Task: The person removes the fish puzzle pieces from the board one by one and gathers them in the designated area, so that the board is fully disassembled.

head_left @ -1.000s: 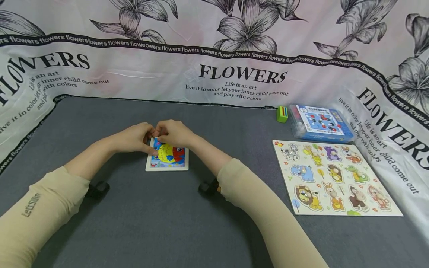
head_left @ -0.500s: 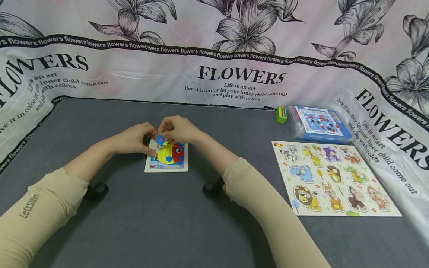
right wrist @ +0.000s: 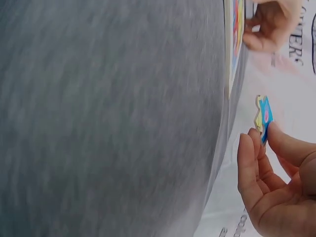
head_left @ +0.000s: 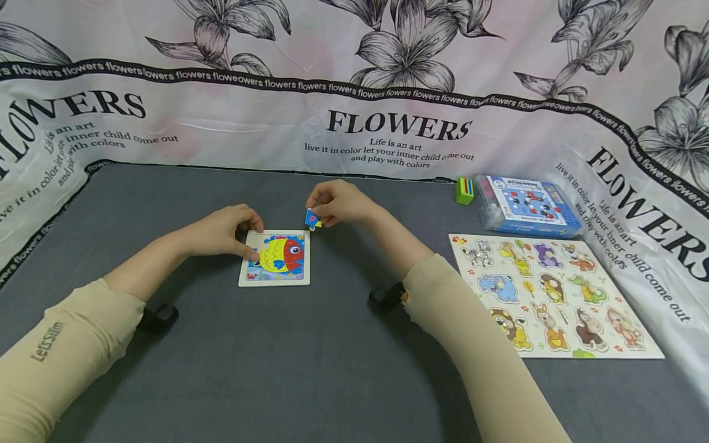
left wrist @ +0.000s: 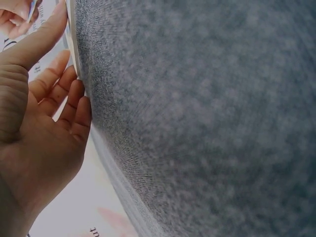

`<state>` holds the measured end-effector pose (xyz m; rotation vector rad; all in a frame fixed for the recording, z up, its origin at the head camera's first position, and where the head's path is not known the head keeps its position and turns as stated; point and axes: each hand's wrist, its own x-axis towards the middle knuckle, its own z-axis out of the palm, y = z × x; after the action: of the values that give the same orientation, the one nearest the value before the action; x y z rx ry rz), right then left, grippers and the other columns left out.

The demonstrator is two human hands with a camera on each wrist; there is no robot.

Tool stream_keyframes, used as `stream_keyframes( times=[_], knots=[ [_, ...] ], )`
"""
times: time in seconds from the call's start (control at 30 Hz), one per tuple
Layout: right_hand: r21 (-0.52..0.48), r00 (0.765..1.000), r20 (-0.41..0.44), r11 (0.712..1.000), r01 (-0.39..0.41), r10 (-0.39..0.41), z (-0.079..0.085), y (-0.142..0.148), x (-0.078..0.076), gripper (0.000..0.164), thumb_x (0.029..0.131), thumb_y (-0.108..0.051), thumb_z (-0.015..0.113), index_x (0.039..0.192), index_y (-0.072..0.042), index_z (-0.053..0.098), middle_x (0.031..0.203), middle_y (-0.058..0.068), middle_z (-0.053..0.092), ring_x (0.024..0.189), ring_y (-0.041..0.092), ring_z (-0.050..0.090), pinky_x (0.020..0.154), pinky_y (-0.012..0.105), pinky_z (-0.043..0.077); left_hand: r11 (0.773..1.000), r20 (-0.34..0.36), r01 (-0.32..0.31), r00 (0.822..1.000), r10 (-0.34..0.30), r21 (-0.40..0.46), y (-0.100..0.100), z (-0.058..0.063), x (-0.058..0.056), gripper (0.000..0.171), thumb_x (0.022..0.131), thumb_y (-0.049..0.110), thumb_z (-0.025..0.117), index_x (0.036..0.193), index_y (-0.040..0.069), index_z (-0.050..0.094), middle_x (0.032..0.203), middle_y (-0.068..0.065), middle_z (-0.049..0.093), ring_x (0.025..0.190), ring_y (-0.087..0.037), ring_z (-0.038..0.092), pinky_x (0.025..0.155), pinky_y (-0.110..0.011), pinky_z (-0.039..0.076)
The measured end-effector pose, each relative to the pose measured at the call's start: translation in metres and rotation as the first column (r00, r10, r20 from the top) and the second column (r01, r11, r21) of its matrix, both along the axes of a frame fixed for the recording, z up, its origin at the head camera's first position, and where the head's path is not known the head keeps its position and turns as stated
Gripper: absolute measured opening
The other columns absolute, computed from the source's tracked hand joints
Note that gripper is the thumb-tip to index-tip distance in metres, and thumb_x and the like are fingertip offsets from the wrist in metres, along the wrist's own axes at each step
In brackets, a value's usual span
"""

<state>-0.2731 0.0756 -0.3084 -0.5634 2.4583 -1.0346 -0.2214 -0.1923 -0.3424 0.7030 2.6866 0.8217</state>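
Observation:
A small square fish puzzle (head_left: 284,255) with a white frame lies flat on the grey table. My left hand (head_left: 224,231) holds it at its upper left, thumb over the left edge and fingers by the top corner. In the left wrist view the thumb (left wrist: 42,42) reaches the frame's edge. My right hand (head_left: 343,203) is beyond the puzzle's top right corner, raised over the table. It pinches a blue and yellow puzzle piece (head_left: 312,219) between thumb and fingers; in the right wrist view the piece (right wrist: 265,116) sticks out past the fingertips, showing a pink spot.
An animal puzzle board (head_left: 554,295) lies at the right, partly overlapped by my right sleeve. Behind it sit a blue plastic box (head_left: 532,203) and a small green striped block (head_left: 464,191). A flower-print cloth (head_left: 388,135) rises along the table's back edge.
My right hand has lifted the piece from the fish puzzle's upper left part and carried it right, past the top right corner. The left hand stays at the frame.

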Motion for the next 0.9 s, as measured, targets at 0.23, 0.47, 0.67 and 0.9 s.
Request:
stream_keyframes(
  times=[0.23, 0.47, 0.67, 0.9],
  knots=[
    [0.033, 0.999, 0.032, 0.999, 0.016, -0.017, 0.0, 0.022, -0.008, 0.011, 0.096, -0.015, 0.064, 0.105, -0.01, 0.069, 0.088, 0.002, 0.065, 0.076, 0.015, 0.064, 0.074, 0.028, 0.059, 1.0, 0.014, 0.005, 1.0, -0.005, 0.016, 0.0, 0.001, 0.001, 0.052, 0.075, 0.026, 0.087, 0.115, 0.003, 0.062, 0.114, -0.012, 0.057, 0.104, -0.027, 0.051, 0.094, -0.044, 0.043],
    [0.055, 0.996, 0.092, 0.998, -0.004, -0.001, -0.005, 0.034, -0.015, 0.013, 0.094, -0.014, 0.066, 0.105, -0.009, 0.071, 0.085, 0.002, 0.062, 0.074, 0.013, 0.064, 0.075, 0.029, 0.059, 1.0, 0.015, 0.005, 1.0, -0.005, 0.001, -0.001, -0.001, -0.001, 0.051, 0.075, 0.025, 0.086, 0.115, 0.004, 0.061, 0.112, -0.011, 0.057, 0.104, -0.026, 0.05, 0.093, -0.041, 0.042],
    [0.053, 0.988, 0.151, 0.998, -0.029, 0.021, -0.009, 0.034, -0.016, 0.017, 0.094, -0.011, 0.066, 0.108, -0.004, 0.071, 0.089, 0.001, 0.064, 0.074, 0.012, 0.064, 0.074, 0.028, 0.059, 1.0, 0.005, 0.01, 1.0, -0.01, -0.002, -0.001, -0.001, -0.001, 0.051, 0.075, 0.025, 0.086, 0.114, 0.005, 0.061, 0.111, -0.011, 0.057, 0.103, -0.025, 0.05, 0.091, -0.04, 0.042],
    [0.084, 0.989, 0.145, 0.996, -0.039, 0.026, -0.011, 0.034, -0.016, 0.016, 0.093, -0.012, 0.068, 0.106, -0.003, 0.072, 0.083, 0.0, 0.065, 0.074, 0.011, 0.063, 0.074, 0.027, 0.059, 1.0, 0.014, 0.004, 1.0, -0.004, 0.002, 0.0, 0.001, 0.001, 0.05, 0.075, 0.025, 0.086, 0.113, 0.006, 0.061, 0.11, -0.01, 0.057, 0.103, -0.025, 0.049, 0.09, -0.039, 0.041]
  ],
)
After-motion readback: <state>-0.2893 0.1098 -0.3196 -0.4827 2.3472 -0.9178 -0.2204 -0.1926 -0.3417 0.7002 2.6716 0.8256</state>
